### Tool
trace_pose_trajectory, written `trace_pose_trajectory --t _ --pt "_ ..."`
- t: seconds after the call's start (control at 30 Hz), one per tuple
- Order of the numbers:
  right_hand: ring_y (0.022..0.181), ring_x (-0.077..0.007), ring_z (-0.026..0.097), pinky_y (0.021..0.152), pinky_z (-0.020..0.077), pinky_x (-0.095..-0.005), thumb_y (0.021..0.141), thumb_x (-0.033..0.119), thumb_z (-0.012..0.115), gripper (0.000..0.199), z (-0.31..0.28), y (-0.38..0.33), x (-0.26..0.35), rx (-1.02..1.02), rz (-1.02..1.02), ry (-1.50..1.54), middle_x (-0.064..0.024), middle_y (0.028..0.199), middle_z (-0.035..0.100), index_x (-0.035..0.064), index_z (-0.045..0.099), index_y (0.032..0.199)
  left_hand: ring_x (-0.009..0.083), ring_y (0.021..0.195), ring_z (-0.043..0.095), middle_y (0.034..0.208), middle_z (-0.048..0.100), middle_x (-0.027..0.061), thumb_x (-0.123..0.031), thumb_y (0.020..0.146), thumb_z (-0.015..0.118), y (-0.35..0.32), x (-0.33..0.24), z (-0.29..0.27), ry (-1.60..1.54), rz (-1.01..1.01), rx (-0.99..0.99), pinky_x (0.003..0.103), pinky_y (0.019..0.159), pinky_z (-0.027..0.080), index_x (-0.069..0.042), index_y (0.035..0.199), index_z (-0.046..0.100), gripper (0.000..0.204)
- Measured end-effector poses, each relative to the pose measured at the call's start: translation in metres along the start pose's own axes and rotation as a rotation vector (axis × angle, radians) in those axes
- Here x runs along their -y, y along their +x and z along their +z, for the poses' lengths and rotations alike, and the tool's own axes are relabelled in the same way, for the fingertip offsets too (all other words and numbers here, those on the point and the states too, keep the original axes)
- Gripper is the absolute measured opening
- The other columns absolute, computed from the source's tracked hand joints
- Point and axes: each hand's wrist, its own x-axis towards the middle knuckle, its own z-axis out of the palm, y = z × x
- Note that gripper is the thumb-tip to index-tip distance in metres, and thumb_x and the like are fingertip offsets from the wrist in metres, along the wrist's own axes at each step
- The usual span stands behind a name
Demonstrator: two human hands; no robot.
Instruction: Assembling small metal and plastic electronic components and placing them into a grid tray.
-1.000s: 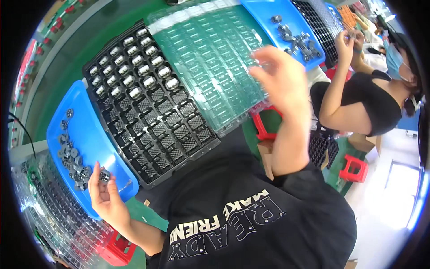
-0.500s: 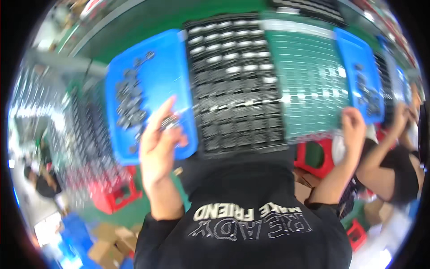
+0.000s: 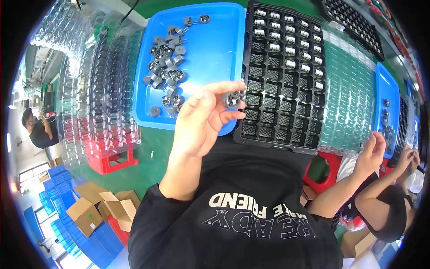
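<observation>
My left hand is raised over the right side of a blue tray, beside a black pocketed tray. Its fingers curl around a small round grey part with a silver and black underside. Several similar grey parts, some with thin metal pins, lie loose along the left of the blue tray. Parts with white faces fill many far pockets of the black tray; its near pockets hold none. My right hand, fingers bent together, is by the near right corner of a clear plastic tray; whether it holds something is hidden.
Stacked clear trays stand left, above a red stool. A second blue tray lies right, near a co-worker's hands. Another black tray is at the far right. Cardboard boxes sit lower left.
The view has shifted, so the trays sit farther right and the left tray higher. My left hand has moved from over the blue tray toward the black tray's edge, with the round part in its fingers.
</observation>
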Motion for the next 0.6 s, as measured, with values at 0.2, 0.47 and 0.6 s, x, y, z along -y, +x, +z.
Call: trace_pose_trajectory --t 0.2,0.47,0.6 --pt "0.082 -0.0176 0.069 0.074 0.0568 -0.0278 0.094 -0.006 0.064 0.018 0.059 -0.044 0.171 0.315 0.014 0.874 -0.0147 0.108 0.069 -0.0038 0.067 0.112 0.0289 0.112 0.068 0.128 0.065 0.0156 -0.015 0.097 0.069 -0.011 0.016 0.0 -0.103 -0.046 0.076 0.039 0.095 0.058 -0.001 0.133 0.055 0.04" --pt "0.081 -0.0203 0.069 0.07 0.0542 -0.0293 0.075 0.004 0.087 0.031 0.098 -0.065 0.257 0.478 -0.449 0.716 -0.011 0.091 0.072 0.0004 0.075 0.103 0.0256 0.121 0.063 0.128 0.065 0.0191 -0.009 0.089 0.078 -0.021 0.02 0.024 -0.054 0.13 0.04 0.036 0.104 0.052 0.004 0.14 0.05 0.06" --pt "0.08 -0.0197 0.068 0.07 0.0537 -0.0293 0.075 0.01 0.088 0.03 0.108 -0.069 0.257 0.435 -0.495 0.68 -0.0093 0.091 0.072 0.0019 0.076 0.102 0.0239 0.121 0.063 0.127 0.065 0.0183 -0.009 0.088 0.079 -0.019 0.021 0.021 -0.019 0.166 0.057 0.036 0.104 0.052 0.004 0.139 0.052 0.059"
